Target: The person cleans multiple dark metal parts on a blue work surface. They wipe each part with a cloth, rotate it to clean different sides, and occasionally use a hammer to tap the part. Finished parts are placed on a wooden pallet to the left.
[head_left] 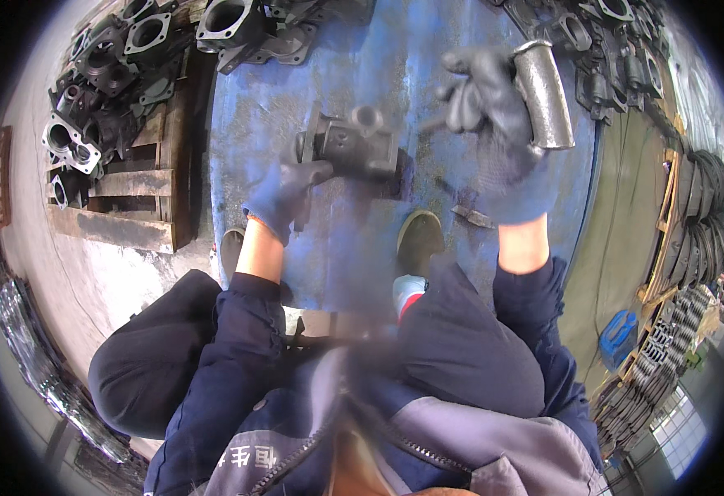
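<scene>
My left hand (283, 194), in a dark blue glove, has its fingers closed on the flanged left end of a dark metal casting (358, 149). The casting has a round opening on top and sits over the blue surface (337, 248). To the right, my gloved right hand (498, 124) is raised and closed around a hammer. The hammer's thick silver cylindrical head (545, 97) stands out beside the hand, its upper end flared. Its handle is mostly hidden by the fingers, which are slightly blurred. A small flat metal piece (473, 217) lies below, near my right wrist.
Dark castings (102, 70) are piled on a wooden pallet (114, 227) at the left. More castings (250, 29) sit at the far edge, others (606, 50) at the far right. My shoe (420, 240) is on the blue surface. A blue plastic container (618, 339) stands right.
</scene>
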`<state>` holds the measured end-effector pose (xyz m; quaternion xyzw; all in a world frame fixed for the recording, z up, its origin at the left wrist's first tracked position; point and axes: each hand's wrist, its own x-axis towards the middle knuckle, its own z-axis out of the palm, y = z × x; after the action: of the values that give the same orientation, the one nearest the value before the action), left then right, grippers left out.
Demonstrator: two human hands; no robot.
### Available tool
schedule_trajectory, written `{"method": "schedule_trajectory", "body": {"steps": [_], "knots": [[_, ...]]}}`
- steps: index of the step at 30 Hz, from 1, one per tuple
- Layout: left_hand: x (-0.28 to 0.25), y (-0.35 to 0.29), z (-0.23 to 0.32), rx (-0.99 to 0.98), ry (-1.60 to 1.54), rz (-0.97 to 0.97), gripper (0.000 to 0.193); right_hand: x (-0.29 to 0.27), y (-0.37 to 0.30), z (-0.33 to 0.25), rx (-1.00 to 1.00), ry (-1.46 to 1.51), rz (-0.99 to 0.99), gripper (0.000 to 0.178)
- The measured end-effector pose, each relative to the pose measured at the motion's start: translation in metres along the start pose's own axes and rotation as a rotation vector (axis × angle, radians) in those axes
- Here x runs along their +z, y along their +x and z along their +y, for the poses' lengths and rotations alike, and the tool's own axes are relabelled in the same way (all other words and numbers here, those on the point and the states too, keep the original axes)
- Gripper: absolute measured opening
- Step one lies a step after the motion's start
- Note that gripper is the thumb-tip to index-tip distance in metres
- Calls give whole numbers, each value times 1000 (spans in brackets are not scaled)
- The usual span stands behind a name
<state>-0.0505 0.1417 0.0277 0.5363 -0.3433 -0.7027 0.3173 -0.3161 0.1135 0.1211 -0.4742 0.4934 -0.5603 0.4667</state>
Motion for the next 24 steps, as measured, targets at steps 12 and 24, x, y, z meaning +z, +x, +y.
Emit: {"method": "schedule_trajectory", "body": {"steps": [12, 24], "knots": [[-16, 6, 4, 336, 740, -171, 35, 84, 12, 14, 1, 0, -37, 8], [-14, 11, -2, -20, 302, 9, 40, 78, 13, -1, -8, -11, -194, 8]]}}
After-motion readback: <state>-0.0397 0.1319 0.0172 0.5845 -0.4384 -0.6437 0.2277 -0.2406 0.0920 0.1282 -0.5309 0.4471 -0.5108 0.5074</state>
